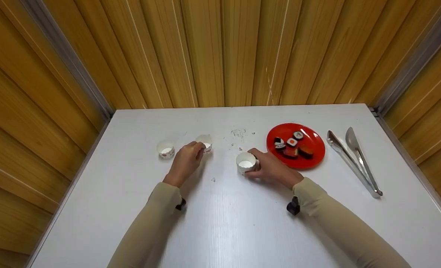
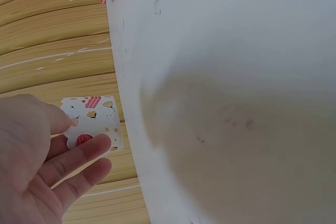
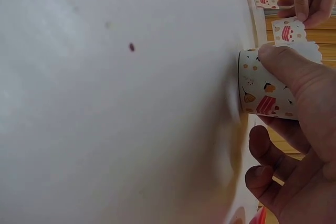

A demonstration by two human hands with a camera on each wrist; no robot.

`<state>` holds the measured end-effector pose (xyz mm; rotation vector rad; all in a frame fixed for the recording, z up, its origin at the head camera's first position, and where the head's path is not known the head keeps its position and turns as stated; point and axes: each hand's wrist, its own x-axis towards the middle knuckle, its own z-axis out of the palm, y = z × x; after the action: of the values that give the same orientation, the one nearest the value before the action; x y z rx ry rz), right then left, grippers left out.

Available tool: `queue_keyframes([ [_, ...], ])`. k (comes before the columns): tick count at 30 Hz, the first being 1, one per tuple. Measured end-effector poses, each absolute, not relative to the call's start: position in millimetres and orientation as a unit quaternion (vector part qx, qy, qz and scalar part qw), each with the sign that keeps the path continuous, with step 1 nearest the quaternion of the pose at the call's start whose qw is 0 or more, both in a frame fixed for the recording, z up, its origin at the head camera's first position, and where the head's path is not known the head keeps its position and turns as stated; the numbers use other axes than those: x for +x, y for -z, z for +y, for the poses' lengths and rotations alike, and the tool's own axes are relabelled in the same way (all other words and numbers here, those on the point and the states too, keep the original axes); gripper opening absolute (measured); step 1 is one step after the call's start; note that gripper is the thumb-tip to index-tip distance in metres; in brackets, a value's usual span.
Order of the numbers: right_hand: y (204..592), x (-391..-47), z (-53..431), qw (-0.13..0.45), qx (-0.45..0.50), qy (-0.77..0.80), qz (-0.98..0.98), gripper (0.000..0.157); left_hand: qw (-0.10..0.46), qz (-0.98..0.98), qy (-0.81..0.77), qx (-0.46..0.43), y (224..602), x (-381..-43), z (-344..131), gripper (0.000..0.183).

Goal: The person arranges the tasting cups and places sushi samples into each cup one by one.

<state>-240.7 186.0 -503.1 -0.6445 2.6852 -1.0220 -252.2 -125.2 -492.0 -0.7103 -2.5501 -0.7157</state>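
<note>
Arranging: seemingly your step, on the flat white worktop (image 1: 224, 230).
Left hand (image 1: 186, 160): grip pinched on a white, red-printed round paper cup (image 1: 205, 139).
Right hand (image 1: 274, 168): grip clamped round a matching white paper cup (image 1: 245, 163), 4 o'clock from the first.
Loose white paper cup (image 1: 166, 150): upright, 9 o'clock from the first.
Next move: likely calls for setting both level, then releasing.

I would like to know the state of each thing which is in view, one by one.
Left cup: upright, empty, standing untouched
Middle cup: upright, held by left grip
Right cup: upright, empty, held by right grip
Plate: right side up, holding sushi
Tongs: spread open, untouched
Table: marked with dark smudges
</note>
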Motion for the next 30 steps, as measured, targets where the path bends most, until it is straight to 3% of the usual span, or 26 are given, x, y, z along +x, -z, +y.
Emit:
queue_keyframes([
  [30,504,-227,201,0.097,-0.209,0.337,0.913,0.059,0.138,-0.93,0.243,-0.238,497,-261,-128,0.012],
])
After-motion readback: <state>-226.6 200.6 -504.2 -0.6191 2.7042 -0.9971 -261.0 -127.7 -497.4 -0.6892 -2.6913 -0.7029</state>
